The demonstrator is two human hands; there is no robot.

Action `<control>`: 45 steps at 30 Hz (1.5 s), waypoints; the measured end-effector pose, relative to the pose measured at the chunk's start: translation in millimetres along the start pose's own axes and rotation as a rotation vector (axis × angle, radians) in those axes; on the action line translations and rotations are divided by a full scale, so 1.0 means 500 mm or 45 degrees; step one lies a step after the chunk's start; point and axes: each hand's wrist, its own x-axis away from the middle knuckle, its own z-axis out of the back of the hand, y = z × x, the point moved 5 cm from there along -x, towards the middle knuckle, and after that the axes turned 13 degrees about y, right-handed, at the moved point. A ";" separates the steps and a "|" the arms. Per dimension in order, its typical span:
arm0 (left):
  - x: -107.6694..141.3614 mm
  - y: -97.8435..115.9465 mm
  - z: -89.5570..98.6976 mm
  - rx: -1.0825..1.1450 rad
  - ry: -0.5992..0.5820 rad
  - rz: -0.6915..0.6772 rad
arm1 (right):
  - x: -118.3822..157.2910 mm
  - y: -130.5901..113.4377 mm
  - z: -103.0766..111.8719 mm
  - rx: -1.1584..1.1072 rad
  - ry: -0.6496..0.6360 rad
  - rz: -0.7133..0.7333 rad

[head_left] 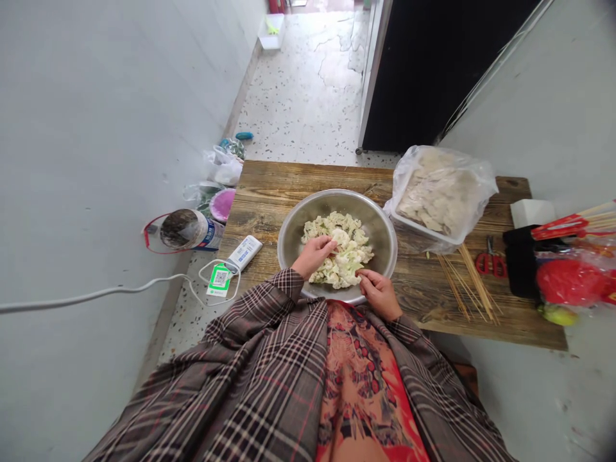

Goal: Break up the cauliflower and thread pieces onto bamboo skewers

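The wooden bench (pixel 260 199) runs to a left edge near the wall, a far edge facing the speckled floor (pixel 298 83), and a right edge beside the other wall. A steel bowl (pixel 289 221) sits towards its near side, its closest rim right by the plaid jacket (pixel 269 359), so there is little room between bowl and body. On the left, a band of wood separates the bowl from the white device (pixel 244 253), which lies at the left edge with a cable beside it. On the right, the bagged tray (pixel 440 192) stands just beside the bowl's rim, leaving hardly any gap there; nearer the body, wood shows between the bowl and the thin sticks (pixel 466 285). Beyond those lie the red-handled scissors (pixel 491 260), near a black item and red packaging close to the right wall. The cauliflower (pixel 337 266) lies in pieces inside the bowl, between and just beyond the hands. The left hand (pixel 314 255) reaches over the rim from the left, thumb and fingers closed on a pale piece near the middle of the heap. The right hand (pixel 380 295) comes in over the near right rim, its fingertips pinching the cauliflower's near right side.
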 end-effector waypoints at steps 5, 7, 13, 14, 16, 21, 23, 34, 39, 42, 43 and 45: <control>-0.003 0.026 0.004 -0.407 0.015 -0.316 | -0.005 -0.010 0.016 0.115 -0.005 0.097; -0.004 0.037 0.003 -0.518 0.017 -0.414 | -0.006 -0.017 0.024 0.168 -0.004 0.140; -0.009 0.044 -0.008 -0.605 -0.048 -0.498 | 0.007 -0.037 0.035 0.259 0.069 0.197; -0.009 0.042 -0.010 -0.608 -0.058 -0.489 | 0.010 -0.039 0.035 0.264 0.082 0.205; -0.009 0.039 -0.011 -0.616 -0.081 -0.468 | 0.014 -0.041 0.033 0.263 0.095 0.216; -0.005 0.037 -0.012 -0.566 -0.163 -0.417 | 0.013 -0.044 0.030 0.267 0.095 0.232; -0.005 0.038 -0.011 -0.537 -0.186 -0.396 | 0.011 -0.045 0.029 0.271 0.093 0.234; -0.003 0.037 -0.014 -0.457 -0.306 -0.321 | 0.007 -0.049 0.021 0.285 0.088 0.267; -0.003 0.032 -0.018 -0.487 -0.306 -0.313 | 0.001 -0.057 0.013 0.286 0.100 0.298; -0.006 0.041 -0.016 -0.493 -0.260 -0.381 | -0.006 -0.051 0.002 0.212 0.069 0.262; -0.007 0.046 -0.014 -0.474 -0.245 -0.409 | -0.009 -0.047 -0.001 0.169 0.055 0.231; -0.007 0.054 -0.008 -0.402 -0.209 -0.421 | -0.015 -0.036 -0.004 0.081 0.048 0.161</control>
